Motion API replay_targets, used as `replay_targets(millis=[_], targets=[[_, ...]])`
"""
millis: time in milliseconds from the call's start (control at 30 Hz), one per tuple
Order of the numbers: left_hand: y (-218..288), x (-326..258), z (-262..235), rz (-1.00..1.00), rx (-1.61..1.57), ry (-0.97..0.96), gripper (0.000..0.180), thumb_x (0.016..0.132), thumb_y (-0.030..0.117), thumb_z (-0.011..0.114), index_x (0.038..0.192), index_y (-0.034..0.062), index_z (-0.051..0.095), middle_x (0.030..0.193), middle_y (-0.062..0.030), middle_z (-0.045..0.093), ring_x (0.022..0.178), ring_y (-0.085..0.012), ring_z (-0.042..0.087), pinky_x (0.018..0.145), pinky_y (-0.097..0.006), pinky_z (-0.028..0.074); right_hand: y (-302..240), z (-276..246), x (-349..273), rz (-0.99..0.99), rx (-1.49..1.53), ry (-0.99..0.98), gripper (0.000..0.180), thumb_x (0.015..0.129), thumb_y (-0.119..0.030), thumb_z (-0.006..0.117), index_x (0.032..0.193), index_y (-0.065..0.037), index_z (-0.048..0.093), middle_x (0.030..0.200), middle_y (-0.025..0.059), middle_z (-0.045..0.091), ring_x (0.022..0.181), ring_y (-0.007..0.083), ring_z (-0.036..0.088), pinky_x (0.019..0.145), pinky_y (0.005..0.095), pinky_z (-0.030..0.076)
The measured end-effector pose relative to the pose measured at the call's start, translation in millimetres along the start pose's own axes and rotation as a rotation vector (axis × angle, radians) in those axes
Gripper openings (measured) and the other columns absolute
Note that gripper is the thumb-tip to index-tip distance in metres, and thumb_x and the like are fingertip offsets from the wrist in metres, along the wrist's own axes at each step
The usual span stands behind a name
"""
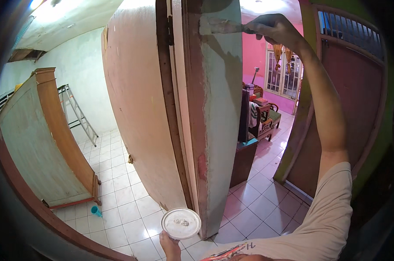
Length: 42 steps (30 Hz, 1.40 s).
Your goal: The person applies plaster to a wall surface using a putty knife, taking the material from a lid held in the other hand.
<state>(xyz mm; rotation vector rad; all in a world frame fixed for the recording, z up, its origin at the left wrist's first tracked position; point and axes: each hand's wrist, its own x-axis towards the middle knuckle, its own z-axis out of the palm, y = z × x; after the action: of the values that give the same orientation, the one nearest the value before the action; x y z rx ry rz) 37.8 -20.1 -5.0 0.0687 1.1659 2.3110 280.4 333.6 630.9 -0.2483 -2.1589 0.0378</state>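
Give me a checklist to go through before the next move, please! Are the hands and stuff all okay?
1. Right hand has the flat tool: ok, its fingers are around the handle end.
2. Tool up at the pale wall strip: ok, it is near the top; how hard it presses: cannot tell.
3. Left hand has the round white disc: ok, held low by its near edge.
4. Pale lump on the disc: ok, near its middle; soft or hard: cannot tell.
5. Wall strip's left edge neat: not ok, it looks ragged.
6. Teal cup out of the way: ok, on the floor away from both hands.
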Motion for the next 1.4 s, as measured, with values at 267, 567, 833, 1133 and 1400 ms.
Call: replay_targets(millis=[267,567,833,1133,1400], targets=[[-4,2,-2,-0.020,0.008,0.020,0.028,0.104,0.027,0.038,0.123,0.0075,0.044,0.122,-0.0127,0.059,0.105,-0.0284,0.064,0.080,-0.047,0.057,12,4,-12,-0.056,0.083,-0.055,0.029,0.096,-0.033,0.063,0.102,-0.006,0.072,0.070,0.0003,0.061,0.050,0.0020,0.046,0.044,0.0201,0.035],[-10,6,-13,-0.006,-0.027,0.010,0.029,0.104,0.027,0.038,0.123,0.0054,0.043,0.121,-0.0143,0.059,0.105,-0.0293,0.065,0.078,-0.047,0.059,-1,23,-53,0.148,0.222,0.041,0.032,0.096,-0.033,0.059,0.105,-0.004,0.070,0.067,-0.0007,0.057,0.049,0.0040,0.044,0.043,0.0217,0.033],[-5,5,-4,-0.005,0.002,0.026,0.029,0.103,0.027,0.039,0.122,0.0053,0.044,0.120,-0.0144,0.059,0.104,-0.0291,0.065,0.079,-0.048,0.058,-30,75,-91,0.322,0.879,0.120,0.026,0.096,-0.020,0.053,0.115,-0.002,0.058,0.079,0.0017,0.057,0.054,0.0043,0.046,0.039,0.0176,0.033],[-2,4,0,-0.017,0.012,-0.010,0.029,0.103,0.027,0.039,0.121,0.0048,0.044,0.119,-0.0153,0.059,0.104,-0.0293,0.065,0.079,-0.047,0.058,-64,128,-120,0.429,0.915,0.164,0.026,0.098,-0.020,0.050,0.118,-0.004,0.054,0.081,0.0018,0.055,0.054,0.0041,0.046,0.039,0.0190,0.031],[2,4,4,-0.016,0.001,0.024,0.024,0.103,0.027,0.038,0.112,0.0058,0.047,0.110,-0.0121,0.062,0.096,-0.0260,0.067,0.074,-0.044,0.060,-72,159,-177,0.510,0.995,0.169,0.031,0.101,-0.017,0.047,0.127,-0.002,0.053,0.082,0.0032,0.055,0.051,0.0049,0.045,0.040,0.0197,0.029]])
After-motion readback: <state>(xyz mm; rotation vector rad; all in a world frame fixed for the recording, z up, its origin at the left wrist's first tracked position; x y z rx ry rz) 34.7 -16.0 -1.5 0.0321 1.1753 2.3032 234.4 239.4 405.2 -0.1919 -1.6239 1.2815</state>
